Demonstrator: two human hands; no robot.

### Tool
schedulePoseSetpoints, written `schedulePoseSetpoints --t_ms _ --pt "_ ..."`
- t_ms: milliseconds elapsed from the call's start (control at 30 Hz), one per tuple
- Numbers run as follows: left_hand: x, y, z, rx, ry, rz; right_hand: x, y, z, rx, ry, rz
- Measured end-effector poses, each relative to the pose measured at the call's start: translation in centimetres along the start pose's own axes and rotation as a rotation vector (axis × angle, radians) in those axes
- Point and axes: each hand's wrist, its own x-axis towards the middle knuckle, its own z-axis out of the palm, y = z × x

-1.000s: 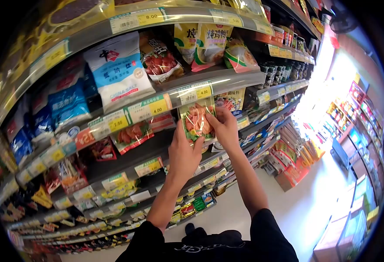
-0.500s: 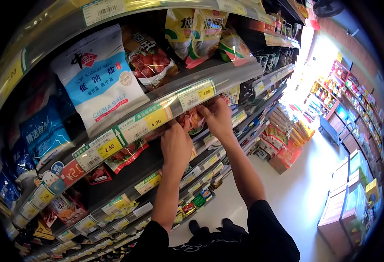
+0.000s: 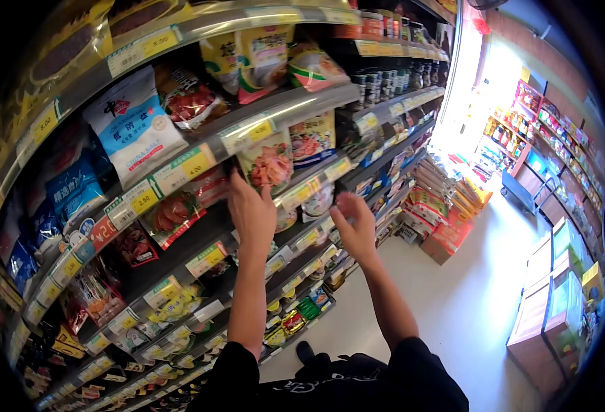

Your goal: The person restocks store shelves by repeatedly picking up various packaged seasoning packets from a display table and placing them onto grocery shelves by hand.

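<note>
A green-edged food packet (image 3: 269,162) with a pinkish picture stands on the shelf under a yellow price tag. My left hand (image 3: 253,209) is at its lower left edge, fingers up and slightly apart, the thumb near the packet's bottom; whether it grips the packet is unclear. To the right, my right hand (image 3: 354,221) hangs in front of the shelves, thumb and fingers apart, holding nothing. Beside the packet is a colourful seasoning bag (image 3: 312,139). Left of my left hand lies a red-edged meat packet (image 3: 172,218).
A white and blue salt bag (image 3: 134,127) sits on the shelf above. Jars (image 3: 385,86) line shelves at the upper right. Cartons and bags (image 3: 446,237) stand on the floor, with a blue trolley (image 3: 519,192) beyond and a wooden counter (image 3: 546,316) at right.
My right hand has come away from the packet, down and to the right, and opened. The packet now shows upright on the shelf, with my left hand still beside it. The view has shifted.
</note>
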Motion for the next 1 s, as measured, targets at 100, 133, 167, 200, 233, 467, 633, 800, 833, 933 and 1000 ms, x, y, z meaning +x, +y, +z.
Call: schedulePoseSetpoints --t_ms 100,133,167,200,233,467,633,800,833,933,1000 --pt "-5.5 4.4 1.2 0.034 0.162 0.034 -7.7 4.7 -8.6 -0.047 -0.081 0.134" --pt "-8.1 5.8 2.5 -0.087 0.191 0.134 -10.5 5.1 -12.1 -0.022 -0.09 0.219" --pt "-10.9 7.5 4.1 -0.169 0.211 0.203 -13.5 5.5 -15.7 0.004 -0.099 0.303" --pt "-14.4 10.1 5.6 -0.325 0.141 0.169 -17.1 6.5 -19.8 -0.024 -0.084 0.393" --pt "-18.3 13.2 7.2 -0.433 0.041 0.117 -20.6 7.4 -23.9 -0.051 -0.069 0.484" --pt "-49.0 30.1 15.1 -0.72 -0.956 0.24 -40.2 1.3 -50.3 -0.248 0.362 0.848" --pt "-64.3 36.2 18.2 -0.666 -1.357 0.294 -49.2 -1.2 -66.0 -0.352 0.737 0.88" --pt "-74.5 41.4 22.8 -0.552 -1.679 0.356 -54.3 -3.6 -77.3 -0.341 0.983 0.894" --pt "-76.3 42.7 24.3 -0.554 -1.709 0.377 -55.6 -3.3 -79.7 -0.327 1.035 0.879" --pt "-81.9 48.4 28.9 -0.541 -1.793 0.421 -59.6 -1.3 -87.1 -0.294 1.172 0.854" --pt "-85.3 54.3 31.7 -0.506 -1.853 0.431 -61.3 -0.2 -92.4 -0.281 1.251 0.875"
